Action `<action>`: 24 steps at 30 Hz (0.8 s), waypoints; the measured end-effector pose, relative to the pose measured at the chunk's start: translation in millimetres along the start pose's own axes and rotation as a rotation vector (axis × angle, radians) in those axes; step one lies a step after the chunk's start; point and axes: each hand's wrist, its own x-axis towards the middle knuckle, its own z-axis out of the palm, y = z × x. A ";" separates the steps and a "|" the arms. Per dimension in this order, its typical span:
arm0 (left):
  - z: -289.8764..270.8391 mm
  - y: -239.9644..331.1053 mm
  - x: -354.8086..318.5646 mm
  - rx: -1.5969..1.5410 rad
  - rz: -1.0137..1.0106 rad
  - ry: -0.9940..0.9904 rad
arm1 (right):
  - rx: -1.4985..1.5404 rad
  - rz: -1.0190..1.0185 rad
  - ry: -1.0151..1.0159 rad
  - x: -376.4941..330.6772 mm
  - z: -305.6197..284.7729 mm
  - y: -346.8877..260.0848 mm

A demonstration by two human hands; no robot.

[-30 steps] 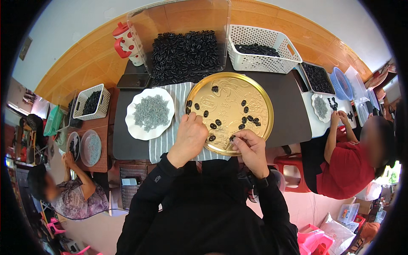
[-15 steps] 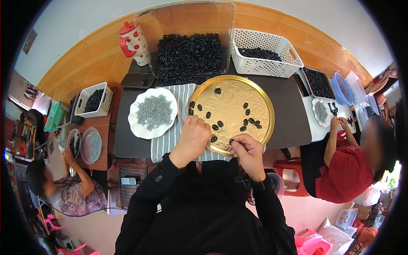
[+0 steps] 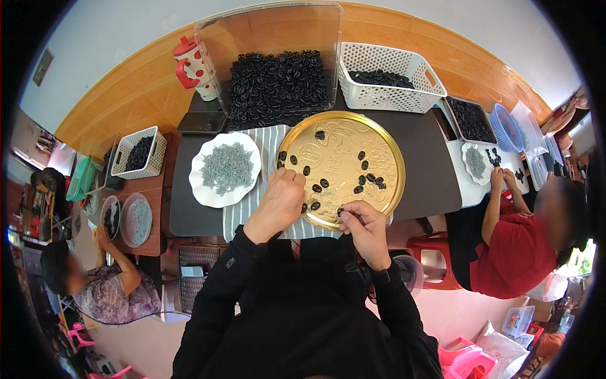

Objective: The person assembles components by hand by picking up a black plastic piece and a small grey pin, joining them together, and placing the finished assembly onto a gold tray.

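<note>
A round golden tray [image 3: 353,142] with embossed figures lies before me, with small black oval plastic pieces [image 3: 325,183] scattered on it. Over its near left rim, my left hand [image 3: 278,199] is closed with curled fingers, and whatever is in them is hidden. One black piece shows right beside that hand's edge. At the tray's near rim, my right hand [image 3: 364,228] pinches a small black oval piece [image 3: 341,212] between thumb and fingers. To the left, a white scalloped plate [image 3: 197,170] holds a heap of small grey-green pieces [image 3: 227,167].
Behind the tray stand a clear bin [image 3: 334,63] of black pieces and a white perforated basket [image 3: 360,98]. A phone [image 3: 201,122] and a spotted tumbler [image 3: 201,74] sit back left. A striped cloth [image 3: 237,218] underlies the plate. Co-workers sit at left [image 3: 117,284] and right [image 3: 514,252].
My left hand has shifted slightly left and toward me, and a black piece now shows beside it. My right hand still pinches its piece near the rim. The whole view has shifted a little.
</note>
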 end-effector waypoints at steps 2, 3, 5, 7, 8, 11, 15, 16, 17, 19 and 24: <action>-4.2 1.5 1.6 -0.154 0.038 0.083 | 0.004 -0.013 0.010 0.5 -0.7 2.0; -8.7 4.4 2.3 -0.155 0.040 0.082 | 0.004 -0.012 0.013 0.8 -0.4 1.7; -17.2 10.8 1.8 -0.589 -0.167 -0.046 | 0.041 -0.013 0.018 2.5 3.3 0.3; -6.6 5.5 -6.5 -0.809 -0.216 -0.040 | 0.052 -0.018 0.003 3.4 11.9 -1.0; -2.8 3.5 -9.8 -1.030 -0.263 -0.033 | 0.062 -0.023 -0.012 4.0 16.4 -1.1; -5.9 8.8 -9.4 -1.365 -0.405 -0.096 | 0.083 -0.035 -0.022 7.7 26.0 2.0; -2.3 3.1 -13.6 -1.397 -0.403 -0.087 | 0.135 -0.033 -0.014 13.5 37.4 3.8; -2.9 3.6 -14.6 -1.401 -0.383 -0.062 | 0.134 -0.031 -0.016 14.3 39.1 3.0; -3.5 3.8 -15.3 -1.405 -0.362 -0.037 | 0.119 -0.041 -0.014 14.9 40.7 1.4; -4.1 3.7 -16.5 -1.413 -0.361 -0.040 | 0.100 -0.050 -0.014 15.3 41.6 0.7; -2.4 3.5 -19.2 -1.481 -0.338 -0.050 | -0.072 -0.228 0.018 20.5 40.5 7.1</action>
